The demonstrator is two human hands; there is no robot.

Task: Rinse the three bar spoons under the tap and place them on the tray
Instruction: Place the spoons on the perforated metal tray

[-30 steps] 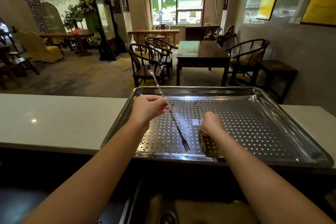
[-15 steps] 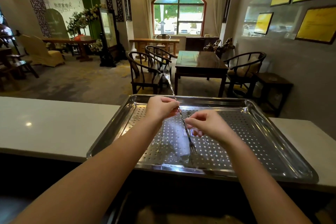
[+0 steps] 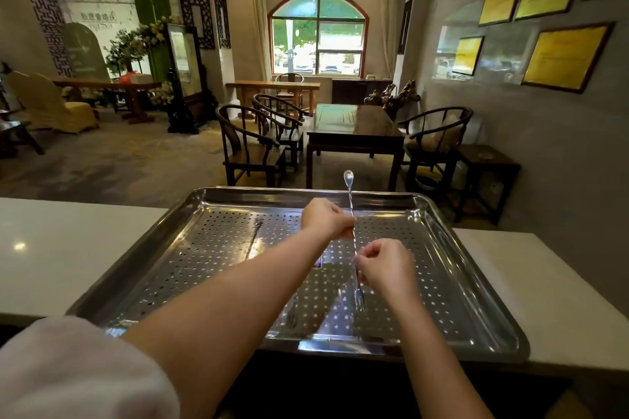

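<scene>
A long twisted steel bar spoon (image 3: 350, 201) with a small bowl at the far end and a fork at the near end hangs over the perforated steel tray (image 3: 476, 282). My left hand (image 3: 325, 218) pinches its upper stem. My right hand (image 3: 386, 267) pinches the stem lower down, just above the fork tines. Another bar spoon (image 3: 254, 239) lies flat on the tray's left part. A small blue sticker (image 3: 319, 261) shows on the tray beside my left forearm.
The tray rests on a white counter (image 3: 68, 248) that runs left and right. Beyond the counter stand dark wooden chairs (image 3: 248, 143) and a table (image 3: 354, 126). A grey wall with framed plaques (image 3: 565, 54) is on the right.
The view tilted up, so the sink dropped out of sight. The held spoon has swung from a slant to nearly upright. My right hand has closed on its lower stem.
</scene>
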